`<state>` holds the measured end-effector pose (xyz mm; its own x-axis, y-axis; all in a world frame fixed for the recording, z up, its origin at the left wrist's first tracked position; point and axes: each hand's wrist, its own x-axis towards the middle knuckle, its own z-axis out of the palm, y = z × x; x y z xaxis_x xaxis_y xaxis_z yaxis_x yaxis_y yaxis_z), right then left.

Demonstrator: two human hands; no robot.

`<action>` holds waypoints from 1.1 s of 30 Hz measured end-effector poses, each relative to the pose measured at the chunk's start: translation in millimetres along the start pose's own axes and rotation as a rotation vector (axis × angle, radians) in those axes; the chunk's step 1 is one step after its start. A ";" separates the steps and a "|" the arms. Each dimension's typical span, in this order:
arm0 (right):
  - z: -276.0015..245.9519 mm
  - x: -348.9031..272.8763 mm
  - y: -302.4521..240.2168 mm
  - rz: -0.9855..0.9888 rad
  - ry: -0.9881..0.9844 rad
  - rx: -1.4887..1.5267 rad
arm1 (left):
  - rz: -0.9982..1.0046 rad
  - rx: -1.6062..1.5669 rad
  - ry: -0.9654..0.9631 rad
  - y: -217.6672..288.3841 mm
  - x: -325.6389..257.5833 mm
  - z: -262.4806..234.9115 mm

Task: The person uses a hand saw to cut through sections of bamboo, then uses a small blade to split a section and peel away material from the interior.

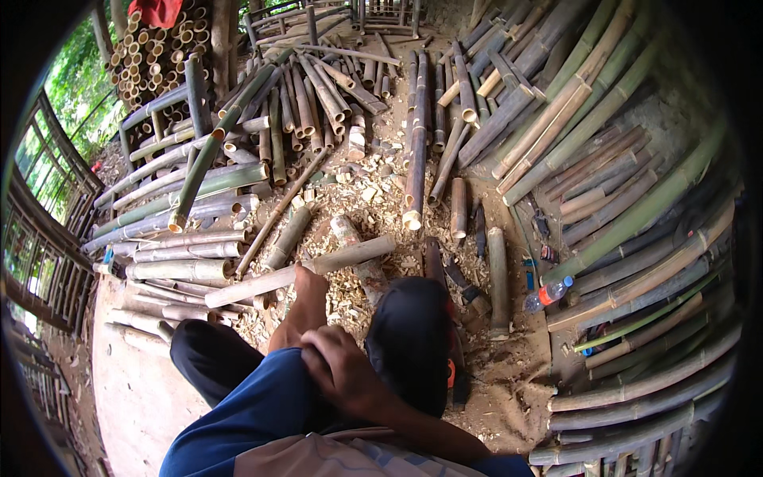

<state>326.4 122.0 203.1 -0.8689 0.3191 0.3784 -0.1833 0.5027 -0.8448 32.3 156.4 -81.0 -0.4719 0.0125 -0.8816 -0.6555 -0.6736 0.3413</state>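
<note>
My left hand point(308, 282) is closed on a pale bamboo pole point(350, 254) near its middle. The pole lies aslant in front of my knees and crosses over a short log point(362, 266) among the shavings. Its left end reaches toward the stacked bamboo. My right forearm crosses my body from the lower right. My right hand point(338, 366) has its fingers curled at the edge of the blue sleeve point(246, 413) on my left arm, near the elbow. My dark-trousered knees show on both sides of the left forearm.
Bamboo shavings point(342, 203) cover the ground ahead. Cut bamboo tubes point(191, 270) are piled at left, and long poles point(588, 119) lean at right. An upright-looking short bamboo piece point(497, 278) is right of my knee. Beyond it lies a plastic bottle point(548, 294) with a blue cap.
</note>
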 end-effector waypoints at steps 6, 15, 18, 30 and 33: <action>30.3 -3.2 12.9 0.157 0.020 -0.064 | -0.004 -0.200 -0.054 -10.1 32.6 -15.1; 37.5 17.8 37.3 0.251 -0.063 -0.106 | -0.057 -0.430 -0.376 -23.9 59.5 -6.8; 45.6 5.2 -3.2 0.144 -0.033 -0.048 | 0.047 -0.319 -0.364 11.0 42.6 -9.8; 31.1 -7.8 -13.2 0.152 -0.195 0.127 | 0.085 0.033 -0.095 21.7 2.1 -28.0; -0.4 -7.6 -35.7 0.097 -0.246 0.183 | 0.238 -0.109 -0.088 31.1 -28.5 -19.9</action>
<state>339.8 102.0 230.5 -0.9674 0.1436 0.2086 -0.1542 0.3192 -0.9351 37.0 120.4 -51.7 -0.6577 -0.0950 -0.7473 -0.4550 -0.7405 0.4946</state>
